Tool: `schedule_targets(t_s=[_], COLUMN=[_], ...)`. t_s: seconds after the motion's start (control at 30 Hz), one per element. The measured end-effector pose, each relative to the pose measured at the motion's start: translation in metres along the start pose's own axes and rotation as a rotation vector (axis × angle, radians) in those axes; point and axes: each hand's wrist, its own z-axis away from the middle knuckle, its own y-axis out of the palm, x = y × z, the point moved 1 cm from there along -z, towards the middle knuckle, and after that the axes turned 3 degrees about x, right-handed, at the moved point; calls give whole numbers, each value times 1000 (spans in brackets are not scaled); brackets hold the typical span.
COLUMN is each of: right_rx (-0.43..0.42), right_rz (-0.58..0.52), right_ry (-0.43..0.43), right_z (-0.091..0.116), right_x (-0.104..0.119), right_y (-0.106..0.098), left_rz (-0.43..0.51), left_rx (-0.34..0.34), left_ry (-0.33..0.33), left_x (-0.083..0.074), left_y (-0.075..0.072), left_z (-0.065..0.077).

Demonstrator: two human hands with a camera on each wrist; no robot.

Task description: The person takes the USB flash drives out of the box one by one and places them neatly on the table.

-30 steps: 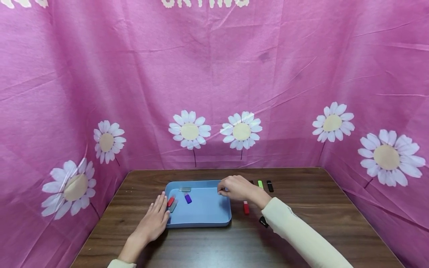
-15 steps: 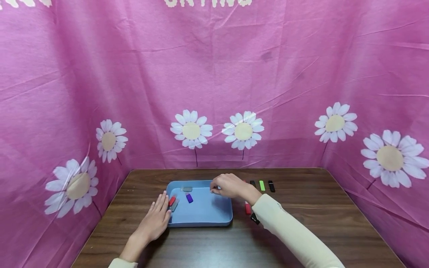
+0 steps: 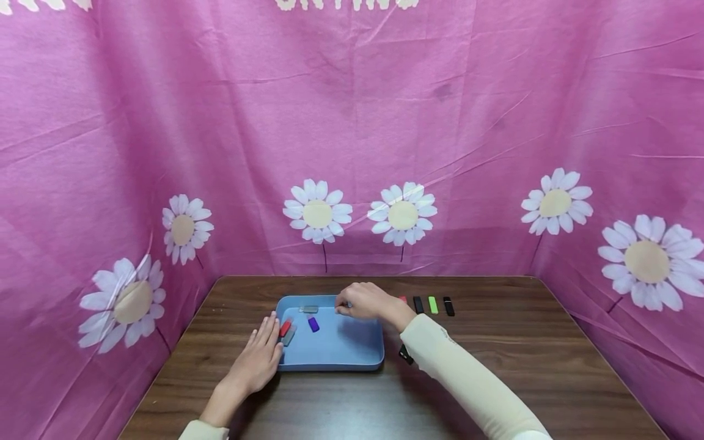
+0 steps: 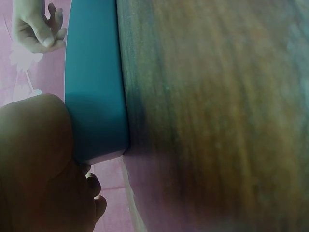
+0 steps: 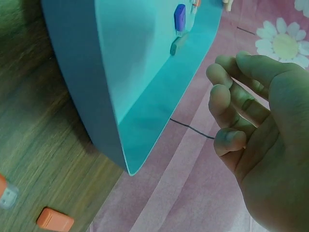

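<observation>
My left hand (image 3: 257, 359) rests with straight fingers along the left rim of a light blue tray (image 3: 352, 348). Over the tray's back right part hovers my right hand (image 3: 365, 300). Its fingers are loosely curled, and the right wrist view shows nothing between them. In the tray lie a purple USB flash drive (image 3: 313, 324), a grey one (image 3: 309, 310) near the back wall, and a red one (image 3: 285, 328) beside another grey one (image 3: 288, 336) by the left wall. The left wrist view shows the tray's outer wall (image 4: 96, 72) against my left hand (image 4: 38, 159).
Right of the tray, a back row on the wooden table (image 3: 341, 403) holds a red drive (image 3: 403, 299), a black one (image 3: 417, 305), a green one (image 3: 432, 305) and another black one (image 3: 449, 306). My right sleeve partly covers another black drive (image 3: 405, 354). Pink flowered cloth (image 3: 352, 134) surrounds the table.
My right hand has moved left, from the tray's right rim further over the tray. A red drive on the table is now hidden behind that arm. The left hand stays at the rim.
</observation>
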Motion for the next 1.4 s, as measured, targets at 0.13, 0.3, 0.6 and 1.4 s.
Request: schedule_targets(t_s=[0.13, 0.3, 0.6, 1.4], right_rx=[12, 20, 33, 90], right_rz=[-6, -15, -8, 39], right_ry=[20, 35, 22, -16], right_z=[-5, -9, -20, -54], right_x=[2, 3, 4, 25], right_y=[2, 2, 5, 23], left_rz=[5, 53, -56, -15], left_rx=[-14, -65, -99, 13], left_ry=[14, 54, 61, -5], left_x=[0, 3, 14, 0], left_y=[1, 5, 15, -1], left_z=[1, 0, -5, -1])
